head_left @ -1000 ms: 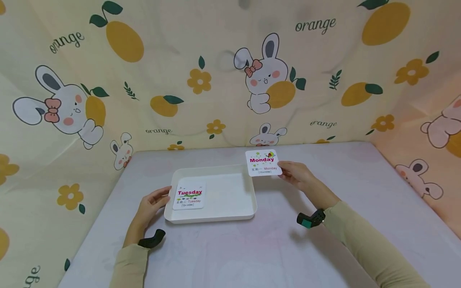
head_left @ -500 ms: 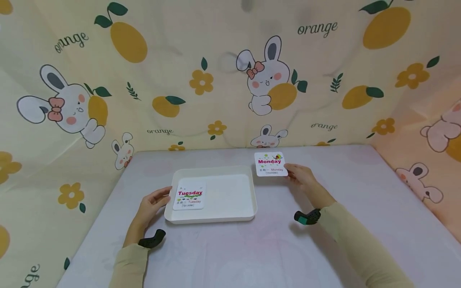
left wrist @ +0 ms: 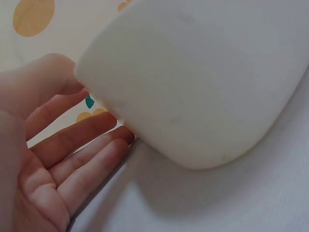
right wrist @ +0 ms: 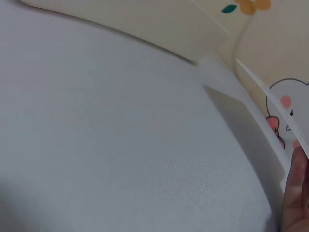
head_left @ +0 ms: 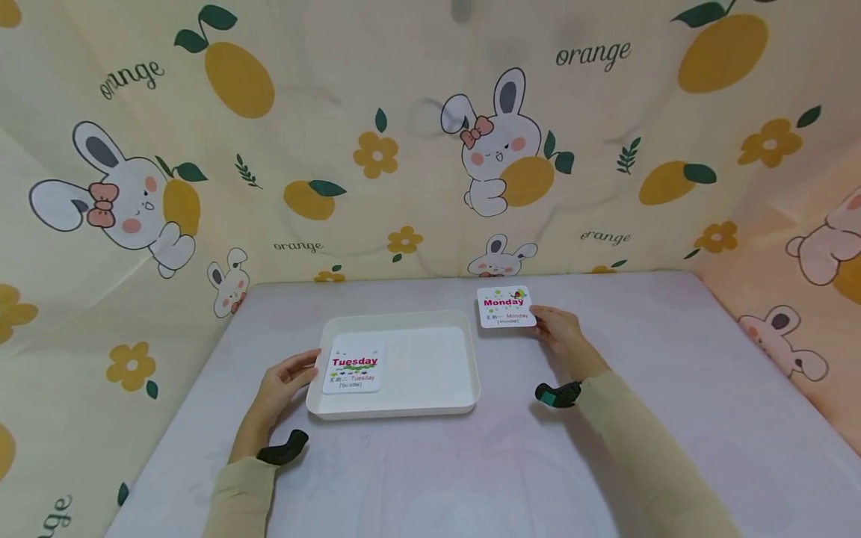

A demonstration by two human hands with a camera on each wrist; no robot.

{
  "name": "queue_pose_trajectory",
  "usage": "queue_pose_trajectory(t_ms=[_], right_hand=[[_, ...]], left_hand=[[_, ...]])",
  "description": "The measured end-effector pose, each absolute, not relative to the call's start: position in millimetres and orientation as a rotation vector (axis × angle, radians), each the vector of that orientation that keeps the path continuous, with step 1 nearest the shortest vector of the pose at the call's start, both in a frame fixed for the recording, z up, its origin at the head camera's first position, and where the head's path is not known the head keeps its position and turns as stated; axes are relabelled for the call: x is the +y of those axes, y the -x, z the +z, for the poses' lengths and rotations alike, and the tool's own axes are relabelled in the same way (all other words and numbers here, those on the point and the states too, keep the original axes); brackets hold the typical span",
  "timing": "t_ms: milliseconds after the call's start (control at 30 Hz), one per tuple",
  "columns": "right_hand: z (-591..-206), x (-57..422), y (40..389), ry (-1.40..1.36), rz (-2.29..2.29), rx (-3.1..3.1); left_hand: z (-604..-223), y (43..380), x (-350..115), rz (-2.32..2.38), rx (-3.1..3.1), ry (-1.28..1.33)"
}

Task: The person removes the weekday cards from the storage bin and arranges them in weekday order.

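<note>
My right hand (head_left: 561, 336) pinches the right edge of a white "Monday" card (head_left: 507, 307), just beyond the tray's right end. In the right wrist view the card (right wrist: 275, 101) shows nearly edge-on, raised over its shadow, with only part of the hand (right wrist: 295, 193) at the border. A "Tuesday" card (head_left: 353, 368) lies face up in the left part of the white tray (head_left: 430, 373). My left hand (head_left: 282, 385) is at the tray's left side. In the left wrist view its fingers (left wrist: 82, 135) are loosely extended, fingertips right at the wall of the tray (left wrist: 193, 87).
A white cloth covers the table (head_left: 430, 478). Behind it and along both sides hangs a cream curtain (head_left: 417, 75) printed with rabbits and oranges. Each wrist wears a black device, one on the left (head_left: 285, 448) and one on the right (head_left: 558, 394).
My right hand has carried the "Monday" card rightward, away from over the tray's right corner, then slowed almost to a stop. The left hand, the tray and the "Tuesday" card have stayed put.
</note>
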State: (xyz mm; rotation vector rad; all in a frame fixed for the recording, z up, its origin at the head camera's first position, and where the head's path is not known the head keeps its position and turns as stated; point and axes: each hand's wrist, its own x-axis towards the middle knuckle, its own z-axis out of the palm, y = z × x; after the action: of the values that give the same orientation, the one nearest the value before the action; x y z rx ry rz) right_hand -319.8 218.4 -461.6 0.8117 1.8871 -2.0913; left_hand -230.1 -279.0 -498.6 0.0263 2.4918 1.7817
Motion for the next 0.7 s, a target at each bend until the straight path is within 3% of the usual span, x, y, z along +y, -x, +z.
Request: queue_pose_trajectory(t_ms=[700], right_hand=[[-471.9, 210.5, 330.0, -0.865, -2.07, 1.994]], left_hand=[[-496.4, 229.1, -277.7, 1.803, 2.492, -0.021]])
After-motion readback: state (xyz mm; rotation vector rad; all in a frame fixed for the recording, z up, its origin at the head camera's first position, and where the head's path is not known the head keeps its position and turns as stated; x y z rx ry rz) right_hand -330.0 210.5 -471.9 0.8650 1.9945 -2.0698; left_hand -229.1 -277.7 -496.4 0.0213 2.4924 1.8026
